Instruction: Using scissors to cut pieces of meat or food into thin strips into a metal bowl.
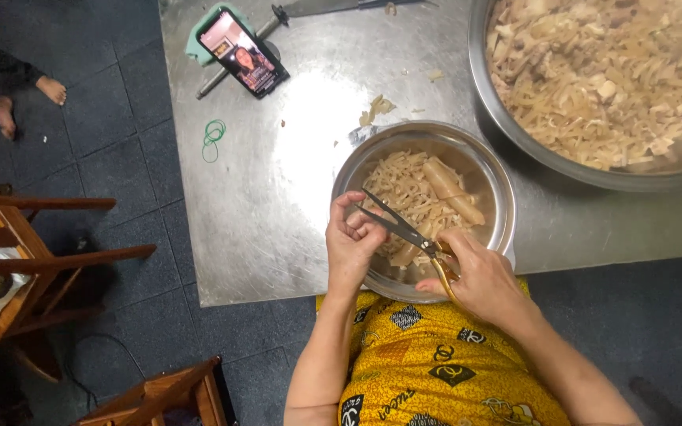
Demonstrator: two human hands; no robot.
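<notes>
- Left hand [350, 241] raised over the near-left rim of the small steel bowl [499, 207], fingers pinched on a pale strip of bamboo shoot [359, 217] at the blade tips.
- Right hand [479, 278] at the bowl's near-right rim, fingers clenched through the golden handles of the scissors [404, 229]; blades parted, pointing up-left across the bowl toward the left hand.
- One small steel bowl at the near edge of the steel table [262, 197], slightly overhanging it, filled with shredded bamboo strips [400, 189] and two or three thick uncut pieces [451, 188] on the right side.
- One large steel basin [530, 154] at the far-right corner, cut off by the frame, heaped with more pale shreds; just beside the small bowl, rims near, contact not clear.
- A few loose scraps [376, 108] on the table beyond the small bowl.
- One phone [242, 52] with a lit screen near the far-left corner, propped against a teal case or holder [199, 39], well apart from the hands.
- One long dark-handled tool [309, 9] along the far edge; kind unclear.
- Green rubber bands [214, 134] near the left edge, looped together, count unclear.
- Yellow patterned garment [428, 363] below the near edge.
- Wooden chair [33, 252] on dark floor tiles to the left; another person's bare feet [25, 99] at the upper left.
</notes>
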